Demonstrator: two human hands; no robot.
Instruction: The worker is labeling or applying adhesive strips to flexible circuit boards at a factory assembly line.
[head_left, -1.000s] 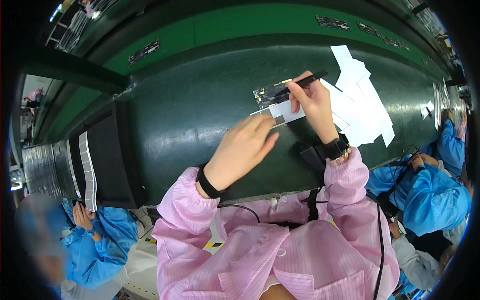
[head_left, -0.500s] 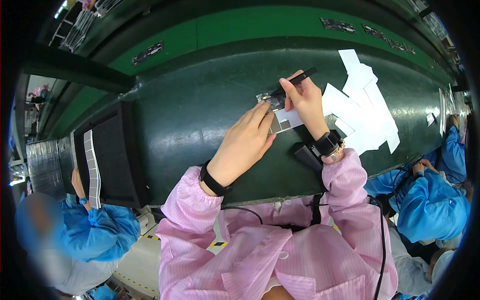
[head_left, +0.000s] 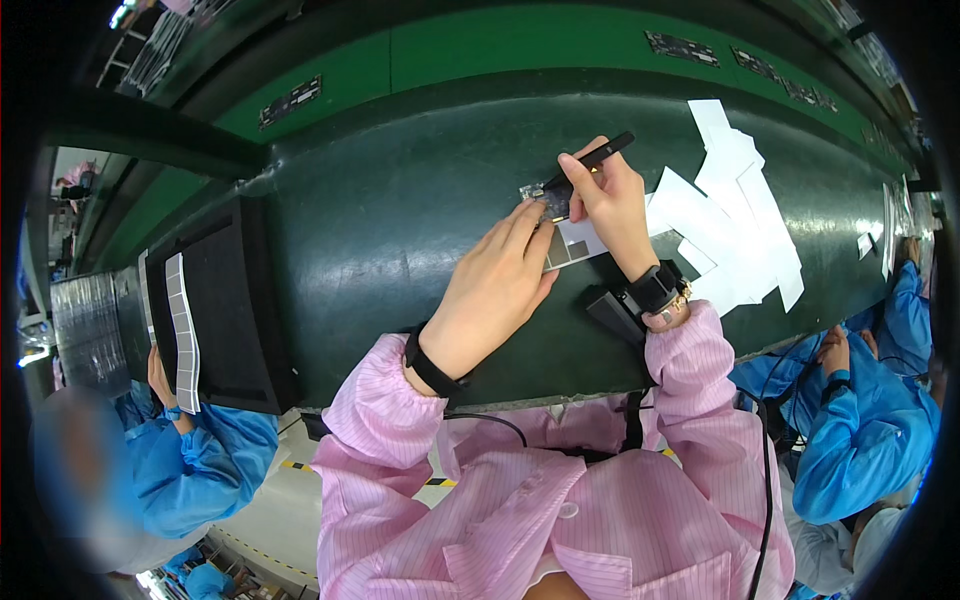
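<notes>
My right hand (head_left: 617, 210) is closed around a slim black pen-shaped tool (head_left: 612, 149), whose lower end points at a small dark circuit board (head_left: 558, 206). With fingers stretched out together, my left hand (head_left: 490, 290) rests its fingertips at the board's left edge. Just below the board, a white sheet with grey square labels (head_left: 572, 250) lies partly under both hands. The tool's tip is too small to make out, and my right fingers hide part of the board.
Loose white sheets (head_left: 740, 225) lie overlapping to the right. A black tray (head_left: 225, 310) with a label strip (head_left: 183, 330) stands left. Several circuit boards (head_left: 682, 48) sit on the green ledge behind. Co-workers in blue sleeves (head_left: 205, 470) are at both sides.
My hands stay almost in place, with the tool still at the board. The view has shifted slightly. At the right, a co-worker's arm has moved.
</notes>
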